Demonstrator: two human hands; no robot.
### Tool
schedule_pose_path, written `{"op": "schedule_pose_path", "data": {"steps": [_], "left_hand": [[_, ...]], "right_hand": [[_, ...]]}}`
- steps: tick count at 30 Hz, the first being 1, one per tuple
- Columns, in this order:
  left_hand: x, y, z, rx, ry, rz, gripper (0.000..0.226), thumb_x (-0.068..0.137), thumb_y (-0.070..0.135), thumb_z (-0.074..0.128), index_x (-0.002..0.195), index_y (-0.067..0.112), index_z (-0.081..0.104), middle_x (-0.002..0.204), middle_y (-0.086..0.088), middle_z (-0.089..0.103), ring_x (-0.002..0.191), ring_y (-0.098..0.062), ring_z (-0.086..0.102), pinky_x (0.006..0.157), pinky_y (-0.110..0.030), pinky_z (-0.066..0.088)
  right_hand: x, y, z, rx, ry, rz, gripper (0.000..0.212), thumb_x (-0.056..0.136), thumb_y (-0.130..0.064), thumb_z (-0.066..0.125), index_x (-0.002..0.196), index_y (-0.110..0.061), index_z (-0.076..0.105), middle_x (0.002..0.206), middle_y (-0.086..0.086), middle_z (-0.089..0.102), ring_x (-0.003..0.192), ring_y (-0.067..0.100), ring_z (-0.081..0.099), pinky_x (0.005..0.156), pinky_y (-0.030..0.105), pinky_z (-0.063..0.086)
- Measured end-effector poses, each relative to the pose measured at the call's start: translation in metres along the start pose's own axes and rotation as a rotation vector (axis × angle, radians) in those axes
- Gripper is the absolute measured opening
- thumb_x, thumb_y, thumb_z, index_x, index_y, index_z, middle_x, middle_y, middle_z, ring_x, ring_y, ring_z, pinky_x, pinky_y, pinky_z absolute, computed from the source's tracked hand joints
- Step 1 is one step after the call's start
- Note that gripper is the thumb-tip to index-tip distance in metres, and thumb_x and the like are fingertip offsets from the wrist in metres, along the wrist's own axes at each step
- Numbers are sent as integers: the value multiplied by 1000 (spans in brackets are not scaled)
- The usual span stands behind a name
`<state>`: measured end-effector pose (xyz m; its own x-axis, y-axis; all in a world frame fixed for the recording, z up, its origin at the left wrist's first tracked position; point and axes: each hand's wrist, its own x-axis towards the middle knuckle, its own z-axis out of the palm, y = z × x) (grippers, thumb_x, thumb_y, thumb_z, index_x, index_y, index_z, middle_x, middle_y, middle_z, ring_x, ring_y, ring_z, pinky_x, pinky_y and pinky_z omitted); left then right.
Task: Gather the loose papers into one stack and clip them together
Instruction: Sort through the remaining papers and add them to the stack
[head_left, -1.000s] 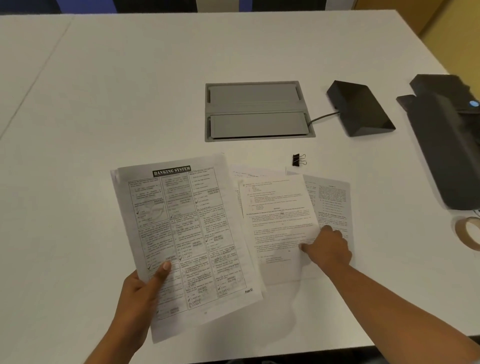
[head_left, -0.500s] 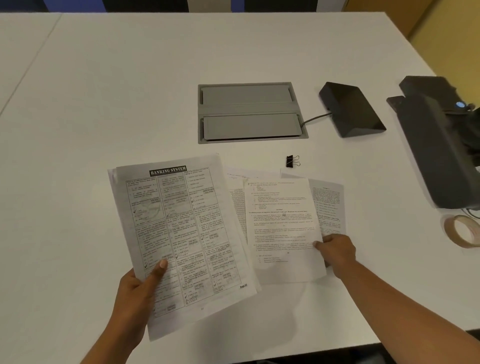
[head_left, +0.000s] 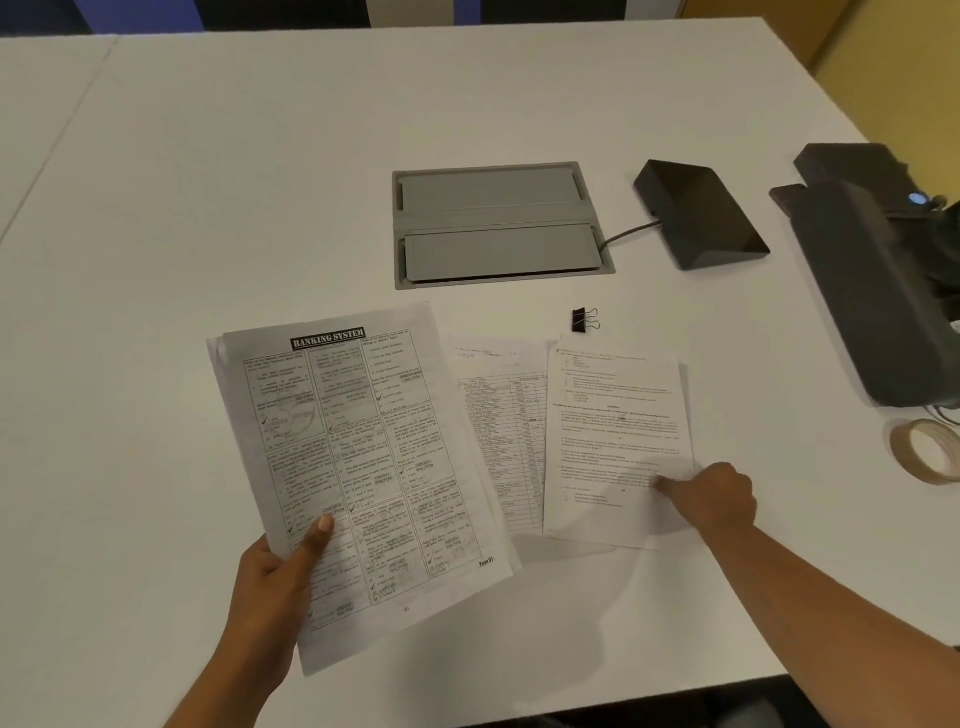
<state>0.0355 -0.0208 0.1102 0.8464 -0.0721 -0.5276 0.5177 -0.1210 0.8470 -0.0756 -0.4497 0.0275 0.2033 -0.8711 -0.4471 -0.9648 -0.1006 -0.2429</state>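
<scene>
While right hand pinches sheet, binder clip beyond, tape roll near.

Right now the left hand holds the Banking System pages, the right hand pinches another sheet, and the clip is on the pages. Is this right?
Not the clip: the head view shows it loose on the table, apart from the pages. The left hand holds those pages; the right hand pinches another sheet.

Left of centre, the printed sheet you hold is headed "BANKING SYSTEM"; unreadable print covers the centre-right sheet.
</scene>
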Motion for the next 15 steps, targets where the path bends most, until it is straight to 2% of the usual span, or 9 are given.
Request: {"op": "schedule_pose_path", "data": {"steps": [2,6,9,12,15], "left_hand": [[-1,-1,-1,4,-5,3,26,90,28,64,112,15,69,98,-5,80,86,-28,77,75,-43,60],[-2,-4,-4,2,-8,5,38,83,39,70,112,15,68,97,-5,80,87,-30,77,68,-39,61],[-3,-3,-4,12,-13,15,57,69,53,77,112,17,69,97,-4,80,85,-26,78,63,-34,62],[-1,-3,-3,11,-7,5,40,84,37,70,116,13,67,97,-4,80,86,-28,77,66,-37,61],[0,-2,-1,9,-8,2,28,90,28,63,114,15,68,95,-2,80,83,-25,77,66,-36,61]], "right_hand": [[-3,-3,5,-29,-5,2,85,61,-47,86,120,2,51,120,23,57,111,40,58,85,44,52],[-1,-4,6,60,-36,42,86,55,-38,93,118,2,50,115,22,63,105,41,62,83,45,55],[0,-1,4,144,-76,27,62,58,-31,92,107,-2,64,104,18,71,85,34,65,71,37,55],[2,5,4,166,-69,-15,34,74,-27,82,96,-4,68,102,17,72,80,31,60,69,34,50],[4,12,2,157,-41,-41,30,81,-28,76,95,-2,68,104,16,71,83,31,60,65,29,44]]}}
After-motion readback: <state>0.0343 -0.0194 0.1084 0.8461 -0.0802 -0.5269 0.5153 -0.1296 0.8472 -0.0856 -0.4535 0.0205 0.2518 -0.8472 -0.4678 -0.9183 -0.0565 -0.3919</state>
